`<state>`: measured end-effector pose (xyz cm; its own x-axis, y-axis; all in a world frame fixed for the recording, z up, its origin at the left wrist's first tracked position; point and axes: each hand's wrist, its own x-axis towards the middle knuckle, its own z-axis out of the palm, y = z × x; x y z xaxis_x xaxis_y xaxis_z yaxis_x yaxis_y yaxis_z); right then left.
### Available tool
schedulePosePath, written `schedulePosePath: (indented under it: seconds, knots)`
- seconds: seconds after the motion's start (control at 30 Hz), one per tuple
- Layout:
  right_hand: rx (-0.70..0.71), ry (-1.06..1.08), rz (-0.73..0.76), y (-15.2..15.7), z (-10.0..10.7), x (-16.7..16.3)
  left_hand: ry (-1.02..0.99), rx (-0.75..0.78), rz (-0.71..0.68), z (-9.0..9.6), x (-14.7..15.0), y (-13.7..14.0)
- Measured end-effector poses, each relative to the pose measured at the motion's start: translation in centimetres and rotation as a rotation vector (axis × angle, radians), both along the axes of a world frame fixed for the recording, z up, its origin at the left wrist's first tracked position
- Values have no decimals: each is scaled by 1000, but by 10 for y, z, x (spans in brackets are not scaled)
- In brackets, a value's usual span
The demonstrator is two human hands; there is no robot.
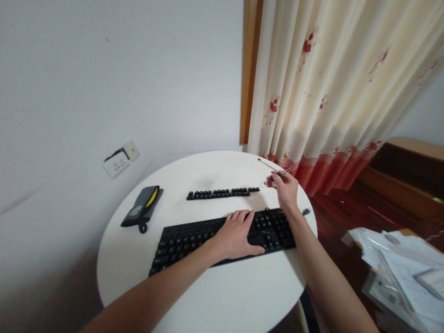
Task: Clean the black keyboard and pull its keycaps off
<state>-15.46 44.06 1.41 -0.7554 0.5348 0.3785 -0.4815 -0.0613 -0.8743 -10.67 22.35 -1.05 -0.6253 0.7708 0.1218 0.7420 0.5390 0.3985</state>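
Observation:
A black keyboard (204,233) lies across the white round table, its top row bare of keycaps. My left hand (234,236) rests flat on the keyboard, thumb and fingers apart. Above the table's right side, beyond the keyboard, my right hand (285,187) is closed on a keycap puller (276,176) with a dark middle and thin wire ends. Whether a keycap is also in the fingers, I cannot tell. Loose black keycaps (222,194) stand in two rows behind the keyboard. A thin brush (266,163) lies just past my right hand.
A dark grey pouch (141,207) with a yellow edge and a loop lies at the table's (208,296) left. A USB plug (305,211) is near the right rim. Papers and plastic bags (402,263) are at the lower right. A curtain (312,92) hangs behind the table.

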Motion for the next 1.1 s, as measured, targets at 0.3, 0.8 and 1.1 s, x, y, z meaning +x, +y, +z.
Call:
schedulePosePath:
  seconds: [0.3,0.8,1.1]
  knots:
    - [124,-7,42,0,6,8,-47,-165,-5,17,-8,-18]
    - [786,-109,503,-45,-13,49,-154,188,-81,8,-50,-17]
    - [865,-141,595,-44,-17,46,-173,226,-109,4,-57,-17]
